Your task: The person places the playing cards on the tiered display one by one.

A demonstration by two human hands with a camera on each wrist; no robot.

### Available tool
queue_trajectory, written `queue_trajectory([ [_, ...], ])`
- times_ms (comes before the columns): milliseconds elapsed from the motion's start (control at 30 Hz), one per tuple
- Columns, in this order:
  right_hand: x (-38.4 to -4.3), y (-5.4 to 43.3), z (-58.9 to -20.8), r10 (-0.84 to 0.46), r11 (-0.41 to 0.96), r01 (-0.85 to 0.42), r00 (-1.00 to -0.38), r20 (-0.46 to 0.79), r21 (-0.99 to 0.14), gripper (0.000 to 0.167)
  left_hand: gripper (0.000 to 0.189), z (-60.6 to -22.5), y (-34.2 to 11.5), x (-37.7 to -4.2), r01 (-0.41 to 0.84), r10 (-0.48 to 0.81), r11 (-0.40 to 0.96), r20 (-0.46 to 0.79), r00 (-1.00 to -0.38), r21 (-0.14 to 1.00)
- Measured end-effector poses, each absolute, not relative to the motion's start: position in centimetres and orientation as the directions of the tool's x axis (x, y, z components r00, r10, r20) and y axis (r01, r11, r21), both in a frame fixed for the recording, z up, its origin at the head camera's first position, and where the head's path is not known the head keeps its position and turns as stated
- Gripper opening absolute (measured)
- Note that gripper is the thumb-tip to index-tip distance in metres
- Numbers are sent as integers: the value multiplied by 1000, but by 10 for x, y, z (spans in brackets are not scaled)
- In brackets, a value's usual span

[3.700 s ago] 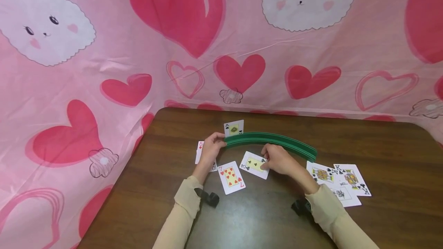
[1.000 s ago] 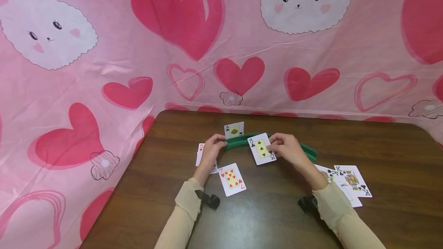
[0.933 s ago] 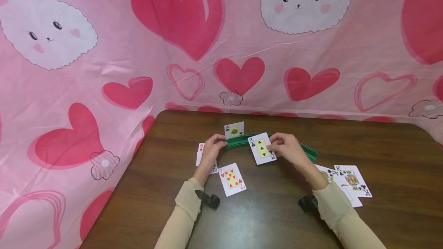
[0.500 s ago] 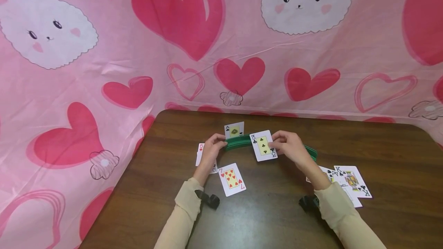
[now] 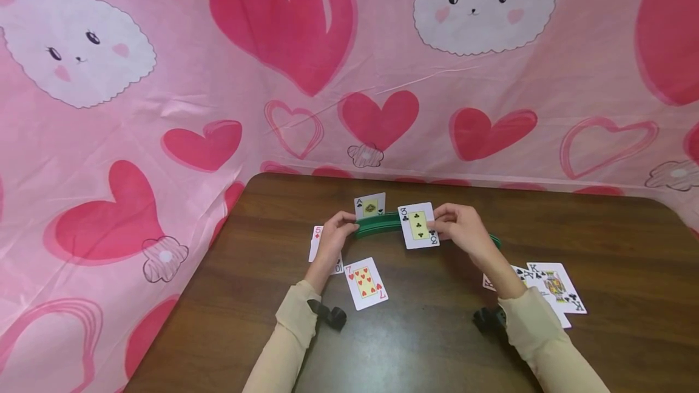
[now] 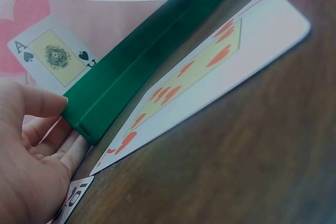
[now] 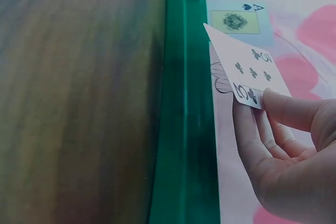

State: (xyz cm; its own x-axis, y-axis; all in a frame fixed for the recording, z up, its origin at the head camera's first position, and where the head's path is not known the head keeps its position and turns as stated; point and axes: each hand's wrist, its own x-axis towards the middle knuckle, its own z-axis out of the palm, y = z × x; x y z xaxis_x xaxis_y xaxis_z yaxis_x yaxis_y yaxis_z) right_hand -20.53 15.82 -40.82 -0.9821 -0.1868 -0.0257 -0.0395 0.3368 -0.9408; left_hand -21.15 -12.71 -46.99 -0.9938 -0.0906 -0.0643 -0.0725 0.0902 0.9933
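Note:
My left hand [image 5: 332,241] pinches the left end of a curved green playing card holder [image 5: 379,225], thumb on one face and fingers on the other in the left wrist view. The ace of spades [image 5: 370,205] stands upright in the holder beside that hand. Between thumb and fingers, my right hand [image 5: 464,232] pinches the three of clubs [image 5: 409,232] by its right edge, face toward the head camera. In the right wrist view the three of clubs [image 7: 252,72] is tilted above the holder [image 7: 184,103], overlapping its far side.
The seven of hearts [image 5: 364,284] lies face up before the holder. A five of diamonds [image 5: 315,246] and a ten [image 5: 337,267] are partly hidden under the left hand. Several face cards, including a king of clubs [image 5: 557,284], overlap by the right forearm. A pink curtain [image 5: 393,138] hangs behind the table.
The right hand picked the three of clubs up off the table and raised it over the holder. Lately the card has shifted slightly right, up and straighter. The left hand stays put.

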Motion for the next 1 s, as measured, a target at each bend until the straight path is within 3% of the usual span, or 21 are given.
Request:
queue_trajectory([
  [233,-210,163,-400,-165,309,-58,-986,6,-949,26,20,-473,-127,-211,-76,-79,83,-70,-994,994],
  [767,-215,164,-360,-113,191,-126,-988,106,-973,47,22,-470,-128,-212,-81,-71,95,-74,-995,992],
  [1000,-219,157,-353,-99,145,-119,-989,106,-982,45,23,-471,-127,-211,-68,-69,86,-62,-996,994],
])
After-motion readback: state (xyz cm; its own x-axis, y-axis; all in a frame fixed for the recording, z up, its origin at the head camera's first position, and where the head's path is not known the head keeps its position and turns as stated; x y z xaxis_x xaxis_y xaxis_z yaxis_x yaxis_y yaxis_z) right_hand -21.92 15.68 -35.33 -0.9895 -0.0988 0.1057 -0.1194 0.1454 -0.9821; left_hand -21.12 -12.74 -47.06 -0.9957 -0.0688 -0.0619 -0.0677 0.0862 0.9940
